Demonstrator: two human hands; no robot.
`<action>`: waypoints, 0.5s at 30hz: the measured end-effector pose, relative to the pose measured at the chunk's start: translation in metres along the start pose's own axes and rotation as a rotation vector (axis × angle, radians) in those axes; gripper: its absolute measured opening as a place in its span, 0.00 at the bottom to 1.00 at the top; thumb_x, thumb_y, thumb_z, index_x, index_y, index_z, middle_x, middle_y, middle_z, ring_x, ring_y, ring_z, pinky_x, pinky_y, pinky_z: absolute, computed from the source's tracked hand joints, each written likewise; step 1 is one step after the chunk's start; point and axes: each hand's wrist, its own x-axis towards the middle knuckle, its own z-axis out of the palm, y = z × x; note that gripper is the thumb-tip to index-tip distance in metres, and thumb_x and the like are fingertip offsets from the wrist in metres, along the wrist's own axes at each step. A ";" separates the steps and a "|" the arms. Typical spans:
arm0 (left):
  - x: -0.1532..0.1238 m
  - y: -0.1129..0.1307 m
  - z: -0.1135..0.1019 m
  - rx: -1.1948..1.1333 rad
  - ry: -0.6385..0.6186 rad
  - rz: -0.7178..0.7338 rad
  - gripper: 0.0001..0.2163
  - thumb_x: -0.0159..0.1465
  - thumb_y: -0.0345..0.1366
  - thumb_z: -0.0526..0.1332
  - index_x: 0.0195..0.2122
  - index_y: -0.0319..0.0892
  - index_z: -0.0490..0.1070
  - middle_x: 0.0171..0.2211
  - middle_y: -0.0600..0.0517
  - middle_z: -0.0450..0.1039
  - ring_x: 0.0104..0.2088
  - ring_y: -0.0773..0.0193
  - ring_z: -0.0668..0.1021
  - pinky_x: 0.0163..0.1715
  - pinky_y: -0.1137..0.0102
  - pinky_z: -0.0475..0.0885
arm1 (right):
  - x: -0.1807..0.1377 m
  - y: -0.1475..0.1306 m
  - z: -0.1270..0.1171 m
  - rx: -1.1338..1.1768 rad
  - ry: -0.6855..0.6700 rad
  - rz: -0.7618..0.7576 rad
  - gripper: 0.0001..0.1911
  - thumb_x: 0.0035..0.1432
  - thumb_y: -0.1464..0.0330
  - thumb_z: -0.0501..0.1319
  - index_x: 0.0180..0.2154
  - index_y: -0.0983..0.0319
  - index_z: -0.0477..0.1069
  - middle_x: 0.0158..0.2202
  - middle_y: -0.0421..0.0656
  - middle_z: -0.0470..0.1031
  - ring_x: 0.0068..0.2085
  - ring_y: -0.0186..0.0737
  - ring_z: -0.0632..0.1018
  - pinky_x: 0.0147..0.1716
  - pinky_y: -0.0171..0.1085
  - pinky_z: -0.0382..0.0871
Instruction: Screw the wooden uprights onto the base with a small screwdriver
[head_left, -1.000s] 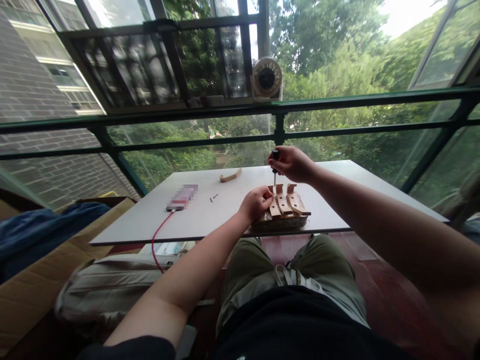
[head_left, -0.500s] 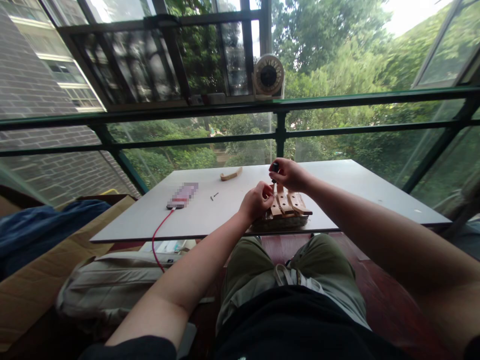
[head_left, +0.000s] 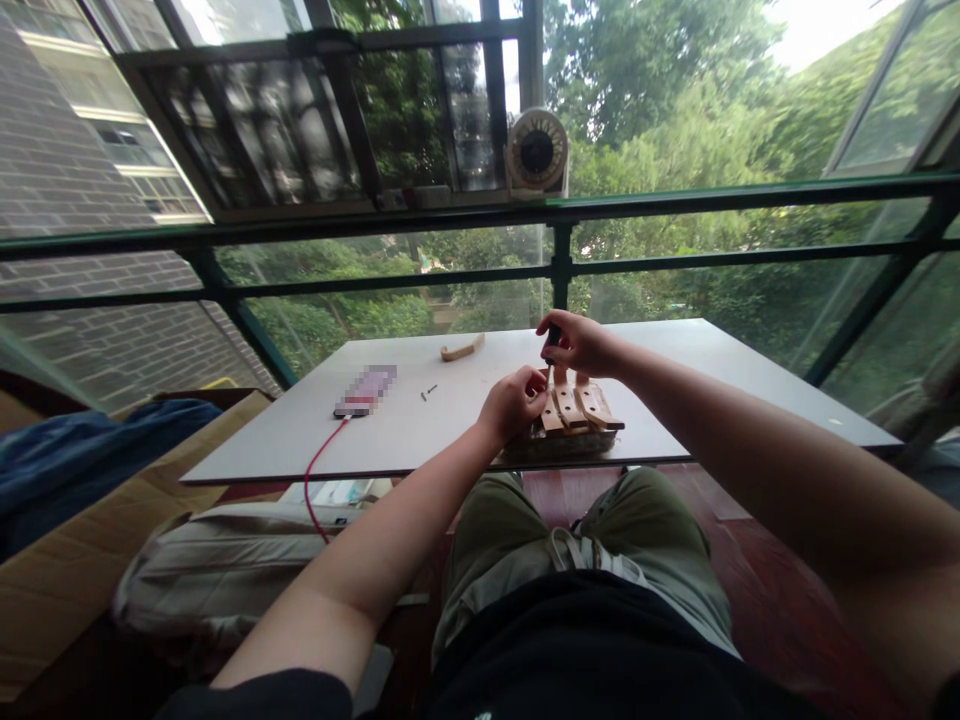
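Observation:
My right hand (head_left: 574, 342) is wrapped round the dark handle of a screwdriver (head_left: 553, 338), which stands nearly upright with its shaft pointing down. Under its tip is the leftmost of several pale wooden hooks (head_left: 568, 408), lying side by side with dark holes in them. They rest on a brownish block (head_left: 577, 443) at the table's front edge. My left hand (head_left: 517, 402) is closed against the left side of that leftmost hook, close to the screwdriver tip. What its fingertips pinch is hidden.
On the white table (head_left: 405, 440) lie a loose curved wooden hook (head_left: 463, 348), small screws (head_left: 428, 393) and a phone (head_left: 366, 390) with a red cable (head_left: 307, 475). A green railing (head_left: 375, 285) runs behind. A bag (head_left: 225, 570) and cardboard box (head_left: 127, 530) stand at lower left.
My right hand has shifted slightly upward and turned a little on the screwdriver handle. My left hand and the wooden hooks stay where they were.

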 end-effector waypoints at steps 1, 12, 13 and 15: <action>0.000 0.000 0.000 0.006 -0.001 0.000 0.05 0.59 0.33 0.61 0.37 0.43 0.68 0.32 0.53 0.76 0.31 0.66 0.76 0.35 0.70 0.70 | 0.000 -0.001 -0.001 -0.004 -0.011 -0.008 0.15 0.53 0.72 0.62 0.44 0.61 0.70 0.33 0.40 0.77 0.31 0.34 0.73 0.33 0.33 0.65; 0.000 0.002 0.000 0.057 0.010 0.015 0.03 0.60 0.33 0.61 0.35 0.43 0.69 0.31 0.53 0.76 0.31 0.65 0.75 0.34 0.70 0.69 | 0.007 -0.015 -0.006 -0.047 -0.176 -0.066 0.08 0.52 0.78 0.60 0.34 0.62 0.68 0.34 0.41 0.79 0.33 0.35 0.77 0.34 0.32 0.68; 0.000 0.002 0.000 0.061 0.012 0.012 0.03 0.60 0.33 0.61 0.35 0.43 0.69 0.31 0.53 0.76 0.31 0.65 0.75 0.34 0.70 0.69 | 0.008 -0.016 -0.006 -0.038 -0.193 -0.063 0.09 0.51 0.79 0.60 0.34 0.62 0.68 0.33 0.41 0.79 0.33 0.35 0.77 0.33 0.32 0.68; 0.000 0.002 0.000 0.065 0.013 0.003 0.03 0.60 0.33 0.61 0.35 0.43 0.69 0.31 0.53 0.76 0.31 0.65 0.76 0.34 0.70 0.69 | 0.009 -0.018 -0.007 -0.023 -0.223 -0.053 0.10 0.50 0.81 0.58 0.33 0.62 0.68 0.33 0.41 0.80 0.33 0.34 0.78 0.33 0.32 0.69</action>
